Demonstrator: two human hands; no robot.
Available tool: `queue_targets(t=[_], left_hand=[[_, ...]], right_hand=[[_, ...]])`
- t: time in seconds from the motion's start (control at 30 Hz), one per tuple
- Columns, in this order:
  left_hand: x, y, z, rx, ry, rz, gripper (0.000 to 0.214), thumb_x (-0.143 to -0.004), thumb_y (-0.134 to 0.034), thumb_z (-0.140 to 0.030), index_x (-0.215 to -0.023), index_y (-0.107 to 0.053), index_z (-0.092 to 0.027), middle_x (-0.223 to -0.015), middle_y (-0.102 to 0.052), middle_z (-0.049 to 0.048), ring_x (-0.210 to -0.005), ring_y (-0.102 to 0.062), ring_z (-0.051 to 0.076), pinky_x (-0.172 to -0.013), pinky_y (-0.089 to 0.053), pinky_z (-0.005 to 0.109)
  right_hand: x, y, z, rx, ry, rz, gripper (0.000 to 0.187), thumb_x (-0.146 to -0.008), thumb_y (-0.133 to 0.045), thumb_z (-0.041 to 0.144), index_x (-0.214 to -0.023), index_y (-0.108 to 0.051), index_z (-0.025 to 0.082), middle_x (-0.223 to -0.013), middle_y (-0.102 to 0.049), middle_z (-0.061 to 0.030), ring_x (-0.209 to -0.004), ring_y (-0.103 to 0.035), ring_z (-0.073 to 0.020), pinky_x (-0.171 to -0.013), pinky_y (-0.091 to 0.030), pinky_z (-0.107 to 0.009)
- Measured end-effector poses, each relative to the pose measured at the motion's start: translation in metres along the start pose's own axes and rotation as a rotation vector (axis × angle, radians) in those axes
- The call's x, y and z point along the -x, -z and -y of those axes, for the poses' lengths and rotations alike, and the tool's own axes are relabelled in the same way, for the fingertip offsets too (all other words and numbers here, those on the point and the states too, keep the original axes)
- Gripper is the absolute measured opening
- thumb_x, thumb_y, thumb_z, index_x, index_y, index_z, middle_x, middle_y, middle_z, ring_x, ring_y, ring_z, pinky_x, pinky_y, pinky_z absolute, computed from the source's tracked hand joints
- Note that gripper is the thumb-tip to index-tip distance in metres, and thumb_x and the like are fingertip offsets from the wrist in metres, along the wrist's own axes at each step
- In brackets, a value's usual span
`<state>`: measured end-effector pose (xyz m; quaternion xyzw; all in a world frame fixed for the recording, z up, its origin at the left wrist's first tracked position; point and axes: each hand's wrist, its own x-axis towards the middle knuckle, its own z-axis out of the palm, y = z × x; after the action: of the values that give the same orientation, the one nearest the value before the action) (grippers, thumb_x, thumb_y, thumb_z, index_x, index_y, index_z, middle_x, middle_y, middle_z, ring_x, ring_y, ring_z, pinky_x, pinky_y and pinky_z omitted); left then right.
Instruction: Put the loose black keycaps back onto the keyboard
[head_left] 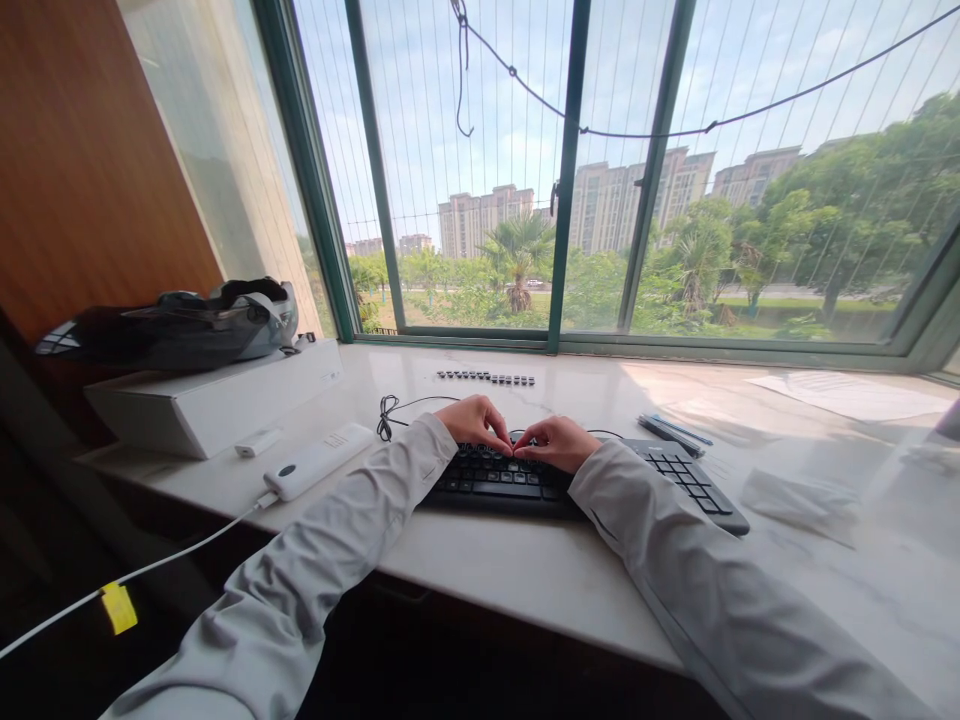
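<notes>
Where the head view centres, black keyboard (506, 490) lies on the pale counter (480, 552), near side. Left hand (474, 421) and right hand (559, 443) converge over its far rows, each pinched nearly closed; cannot tell whether either grips anything. Small dark pieces (486, 378) lined up beyond, far side.

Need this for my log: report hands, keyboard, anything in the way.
Left hand and right hand close together over keyboard. Keyboard flat on white surface, partly covered by hands and right sleeve. Black cable loop left of it, apart from both hands.
</notes>
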<state>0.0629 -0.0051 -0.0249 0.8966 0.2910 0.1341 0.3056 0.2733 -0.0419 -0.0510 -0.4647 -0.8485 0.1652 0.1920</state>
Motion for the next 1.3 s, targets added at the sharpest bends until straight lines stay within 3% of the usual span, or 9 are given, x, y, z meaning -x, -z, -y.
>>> queue_targets(t=[0.33,0.73,0.97,1.13,1.3], left_hand=[[0.001,0.002,-0.001,-0.023,-0.026,0.012,0.042,-0.06,-0.074,-0.049,-0.081,-0.076,-0.013,-0.056,-0.063,0.0035,-0.042,-0.041,0.006,-0.04,-0.027,0.019],[0.0,0.0,-0.002,-0.094,-0.103,-0.021,0.035,-0.059,-0.075,-0.045,-0.077,-0.076,-0.015,-0.054,-0.059,-0.0001,-0.05,-0.041,0.006,-0.048,-0.027,0.021],[0.001,0.0,-0.005,-0.117,-0.077,-0.011,0.037,-0.06,-0.074,-0.047,-0.079,-0.076,-0.016,-0.055,-0.059,-0.0004,-0.05,-0.04,0.006,-0.047,-0.024,0.021],[-0.003,-0.004,0.001,-0.014,0.039,-0.03,0.04,-0.057,-0.075,-0.048,-0.079,-0.075,-0.015,-0.066,-0.065,0.0029,-0.056,-0.049,0.009,-0.05,-0.033,0.02],[-0.009,-0.009,0.01,0.128,0.192,0.037,0.044,-0.053,-0.077,-0.048,-0.079,-0.07,-0.013,-0.072,-0.065,0.0042,-0.059,-0.051,0.011,-0.048,-0.036,0.021]], right_hand=[[0.002,-0.004,0.005,0.095,0.028,-0.083,0.036,-0.072,-0.06,0.056,-0.086,-0.074,0.026,-0.056,-0.053,0.0025,-0.053,-0.042,-0.0086,-0.052,-0.026,-0.023],[0.003,-0.003,0.009,0.186,0.03,-0.078,0.03,-0.071,-0.062,0.054,-0.086,-0.073,0.03,-0.061,-0.058,0.0023,-0.055,-0.047,-0.0093,-0.052,-0.027,-0.023],[0.005,-0.003,0.011,0.239,0.008,-0.081,0.028,-0.071,-0.063,0.054,-0.086,-0.072,0.033,-0.064,-0.061,0.0017,-0.057,-0.05,-0.0107,-0.053,-0.027,-0.024],[0.006,-0.001,0.012,0.265,0.012,-0.079,0.029,-0.073,-0.059,0.056,-0.084,-0.071,0.033,-0.064,-0.061,0.002,-0.056,-0.049,-0.0106,-0.053,-0.026,-0.024],[0.006,0.0,0.008,0.185,-0.002,-0.067,0.032,-0.071,-0.059,0.058,-0.082,-0.072,0.031,-0.065,-0.061,0.0025,-0.057,-0.048,-0.0095,-0.054,-0.028,-0.022]])
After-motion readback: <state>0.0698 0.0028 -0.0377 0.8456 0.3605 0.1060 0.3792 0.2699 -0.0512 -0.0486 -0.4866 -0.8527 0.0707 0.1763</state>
